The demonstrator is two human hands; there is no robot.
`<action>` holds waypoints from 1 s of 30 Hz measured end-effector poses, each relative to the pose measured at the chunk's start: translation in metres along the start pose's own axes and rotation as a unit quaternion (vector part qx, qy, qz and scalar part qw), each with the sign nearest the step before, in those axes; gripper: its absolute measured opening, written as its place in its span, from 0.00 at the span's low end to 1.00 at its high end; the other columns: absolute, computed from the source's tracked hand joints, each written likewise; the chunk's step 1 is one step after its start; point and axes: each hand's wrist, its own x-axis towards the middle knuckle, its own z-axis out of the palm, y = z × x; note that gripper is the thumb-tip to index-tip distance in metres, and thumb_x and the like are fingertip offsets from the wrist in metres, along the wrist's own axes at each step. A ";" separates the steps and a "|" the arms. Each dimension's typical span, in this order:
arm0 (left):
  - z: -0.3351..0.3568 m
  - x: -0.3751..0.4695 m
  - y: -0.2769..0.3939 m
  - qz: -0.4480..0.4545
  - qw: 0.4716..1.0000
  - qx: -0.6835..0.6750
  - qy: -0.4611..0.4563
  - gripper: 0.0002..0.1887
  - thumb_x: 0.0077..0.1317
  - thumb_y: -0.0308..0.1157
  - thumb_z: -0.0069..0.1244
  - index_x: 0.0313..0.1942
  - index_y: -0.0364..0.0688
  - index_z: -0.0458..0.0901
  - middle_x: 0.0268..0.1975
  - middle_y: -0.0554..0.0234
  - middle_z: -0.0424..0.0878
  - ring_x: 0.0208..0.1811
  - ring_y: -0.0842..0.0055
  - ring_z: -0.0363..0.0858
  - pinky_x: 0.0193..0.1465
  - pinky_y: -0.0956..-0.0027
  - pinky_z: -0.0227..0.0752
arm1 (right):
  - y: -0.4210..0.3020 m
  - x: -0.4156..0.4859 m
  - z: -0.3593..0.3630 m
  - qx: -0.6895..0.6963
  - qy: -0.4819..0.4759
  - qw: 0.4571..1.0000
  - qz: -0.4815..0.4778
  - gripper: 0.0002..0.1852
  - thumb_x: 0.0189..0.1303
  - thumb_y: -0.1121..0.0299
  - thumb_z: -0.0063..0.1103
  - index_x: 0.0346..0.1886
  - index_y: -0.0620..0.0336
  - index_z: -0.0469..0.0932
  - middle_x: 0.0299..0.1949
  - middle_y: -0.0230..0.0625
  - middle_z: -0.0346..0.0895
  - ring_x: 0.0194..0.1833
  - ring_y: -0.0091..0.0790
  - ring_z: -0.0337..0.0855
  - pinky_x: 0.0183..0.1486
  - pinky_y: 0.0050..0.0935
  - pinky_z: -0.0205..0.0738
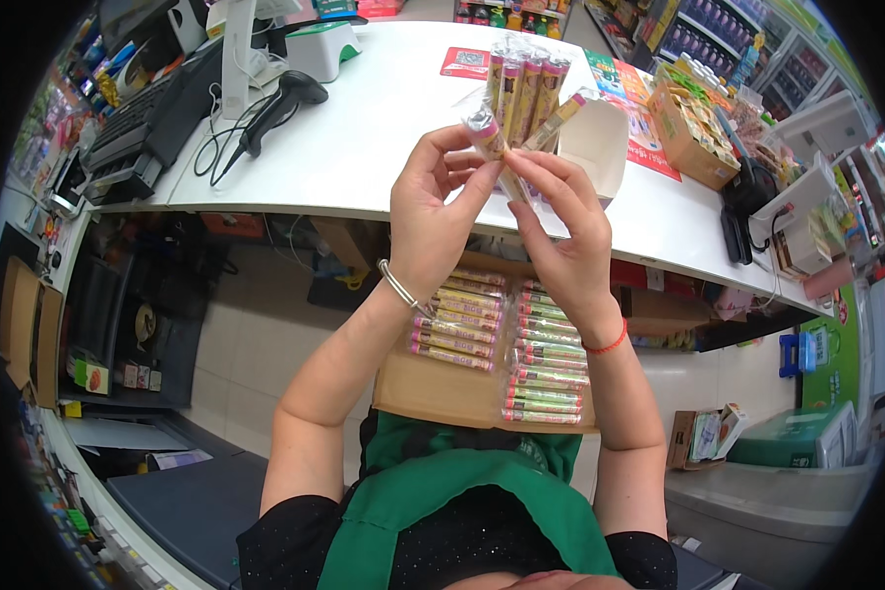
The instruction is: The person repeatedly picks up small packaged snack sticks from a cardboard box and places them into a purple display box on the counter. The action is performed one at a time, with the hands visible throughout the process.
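Observation:
My left hand (pixel 439 195) and my right hand (pixel 564 214) meet above the counter's near edge. Both sets of fingers pinch one wrapped stick (pixel 484 135) with a yellow and purple label and a clear, silvery end. Just behind it, a bunch of similar sticks (pixel 529 96) stands upright, with one stick (pixel 560 118) leaning right. An open carton (pixel 597 144) with a pale flap is beside them, partly covered by my right hand. Below my wrists lies a shallow cardboard box (pixel 435 391). It holds yellow and purple sticks (pixel 453 346) on the left and green and pink sticks (pixel 546 383) on the right.
A black barcode scanner (pixel 284 103) with its cable lies left on the white counter (pixel 369 103). Beyond it are a white and green device (pixel 323 51) and a red card (pixel 466 62) with a printed code. To the right stands a box of small packets (pixel 689 133).

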 end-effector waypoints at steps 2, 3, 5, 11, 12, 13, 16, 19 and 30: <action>-0.001 -0.008 -0.001 -0.038 0.998 -0.052 -0.003 0.17 0.73 0.24 0.59 0.58 0.36 0.76 0.52 0.61 0.86 0.50 0.80 0.86 0.52 0.74 0.81 | -0.003 -0.006 0.000 0.011 -0.005 0.999 0.030 0.27 0.58 0.87 0.67 0.62 0.58 0.83 0.59 0.40 0.82 0.60 0.37 0.83 0.60 0.33 0.78; -0.002 -0.011 0.000 -0.056 0.995 -0.078 -0.005 0.17 0.73 0.23 0.58 0.59 0.36 0.75 0.52 0.61 0.86 0.50 0.80 0.85 0.52 0.75 0.81 | -0.005 -0.009 -0.001 0.017 -0.007 0.999 0.046 0.27 0.57 0.87 0.67 0.61 0.59 0.83 0.58 0.40 0.82 0.59 0.37 0.83 0.60 0.33 0.79; -0.003 -0.017 0.001 -0.089 0.992 -0.088 0.001 0.17 0.73 0.21 0.57 0.60 0.36 0.74 0.53 0.61 0.83 0.52 0.81 0.84 0.54 0.76 0.79 | -0.001 -0.015 -0.001 0.003 -0.006 0.999 0.053 0.25 0.57 0.87 0.68 0.60 0.60 0.84 0.56 0.39 0.83 0.57 0.37 0.84 0.59 0.33 0.79; -0.011 -0.033 -0.003 -0.145 0.984 -0.105 0.020 0.17 0.74 0.22 0.56 0.60 0.37 0.74 0.57 0.61 0.82 0.56 0.80 0.82 0.60 0.73 0.78 | -0.005 -0.033 -0.004 -0.013 -0.009 0.996 0.092 0.22 0.56 0.84 0.71 0.56 0.61 0.84 0.50 0.39 0.84 0.52 0.35 0.85 0.55 0.31 0.79; -0.013 -0.036 -0.005 -0.148 0.983 -0.106 0.023 0.16 0.75 0.23 0.55 0.59 0.38 0.74 0.57 0.61 0.82 0.56 0.80 0.82 0.61 0.72 0.78 | -0.004 -0.036 -0.005 -0.024 -0.009 0.996 0.089 0.22 0.56 0.83 0.71 0.56 0.62 0.84 0.49 0.39 0.84 0.51 0.35 0.85 0.54 0.31 0.79; -0.015 -0.039 -0.006 -0.151 0.982 -0.108 0.025 0.15 0.75 0.24 0.54 0.59 0.39 0.74 0.58 0.61 0.82 0.56 0.79 0.82 0.62 0.70 0.78 | -0.002 -0.040 -0.006 -0.031 -0.016 0.995 0.092 0.21 0.56 0.83 0.72 0.55 0.62 0.84 0.49 0.39 0.84 0.50 0.34 0.85 0.52 0.30 0.79; -0.021 -0.048 -0.009 -0.169 0.979 -0.115 0.021 0.15 0.76 0.24 0.53 0.60 0.39 0.72 0.58 0.60 0.82 0.57 0.78 0.82 0.63 0.68 0.78 | 0.003 -0.054 -0.009 -0.043 -0.033 0.993 0.103 0.19 0.57 0.82 0.72 0.53 0.62 0.84 0.47 0.38 0.84 0.47 0.33 0.85 0.49 0.29 0.80; -0.022 -0.058 -0.011 -0.173 0.977 -0.120 0.028 0.16 0.76 0.23 0.52 0.61 0.40 0.70 0.59 0.58 0.81 0.57 0.76 0.82 0.64 0.67 0.78 | 0.003 -0.065 -0.012 -0.036 -0.045 0.991 0.125 0.18 0.57 0.82 0.72 0.52 0.62 0.85 0.46 0.37 0.84 0.44 0.32 0.85 0.46 0.29 0.80; -0.047 -0.087 -0.019 -0.222 0.967 -0.126 0.017 0.22 0.73 0.19 0.55 0.64 0.38 0.68 0.59 0.52 0.81 0.60 0.75 0.81 0.66 0.67 0.78 | -0.004 -0.093 -0.013 -0.014 -0.076 0.982 0.172 0.16 0.57 0.82 0.72 0.49 0.61 0.86 0.44 0.36 0.83 0.40 0.29 0.83 0.43 0.27 0.79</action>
